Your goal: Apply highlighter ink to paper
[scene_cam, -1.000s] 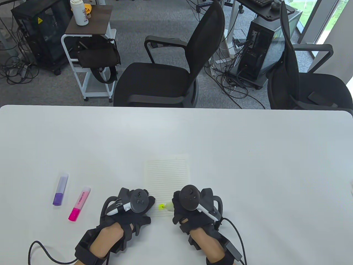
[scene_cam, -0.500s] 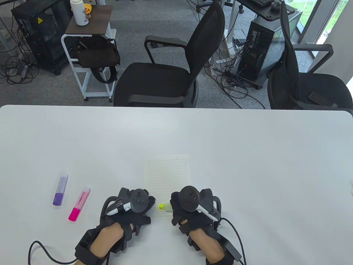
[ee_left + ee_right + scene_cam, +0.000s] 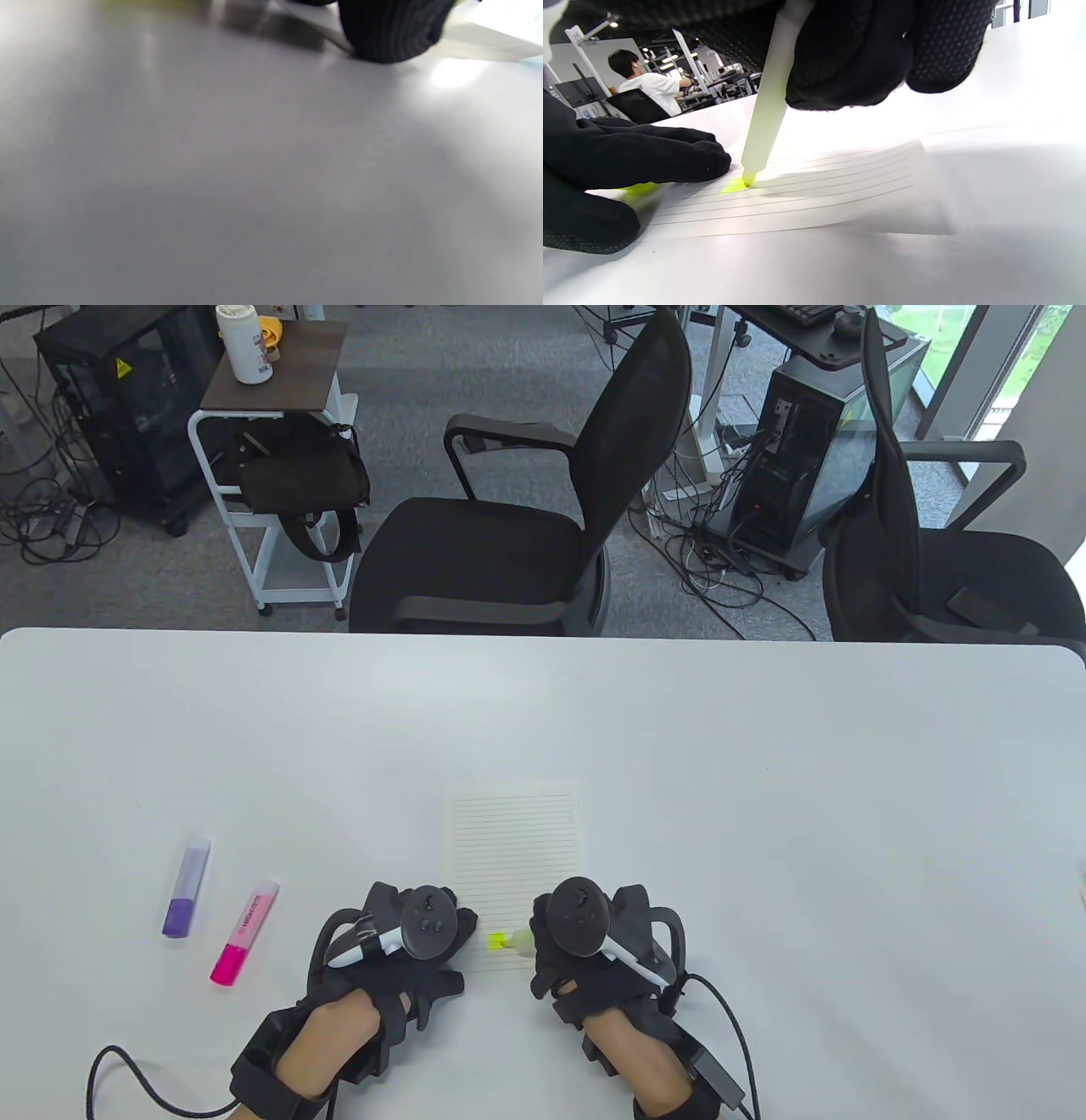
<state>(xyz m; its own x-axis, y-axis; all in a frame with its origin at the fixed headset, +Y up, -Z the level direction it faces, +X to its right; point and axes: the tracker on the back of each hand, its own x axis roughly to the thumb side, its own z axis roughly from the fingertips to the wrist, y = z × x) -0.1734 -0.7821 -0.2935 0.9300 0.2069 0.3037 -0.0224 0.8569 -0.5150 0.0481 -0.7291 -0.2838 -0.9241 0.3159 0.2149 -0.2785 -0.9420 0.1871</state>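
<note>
Right hand [image 3: 594,950]: fingers curled round a pale yellow highlighter pen [image 3: 768,106], gripping its barrel; the pen stands steeply, tip down.
Pen tip: touching the lined white sheet of paper [image 3: 516,848] near its lower edge, on a small yellow-green ink patch [image 3: 734,185].
Left hand [image 3: 399,950]: lies on the lower left corner of the paper, fingers stretched flat [image 3: 670,154], pressing it to the white tabletop [image 3: 764,780]; grips nothing.
Paper: flat on the tabletop between the two hands, its far part uncovered.
Left wrist view: blurred; only one dark fingertip [image 3: 392,29] on the tabletop is clear.
Elsewhere: a capped purple highlighter [image 3: 187,889] and a capped pink highlighter [image 3: 244,931] lie side by side, well left of the paper.
</note>
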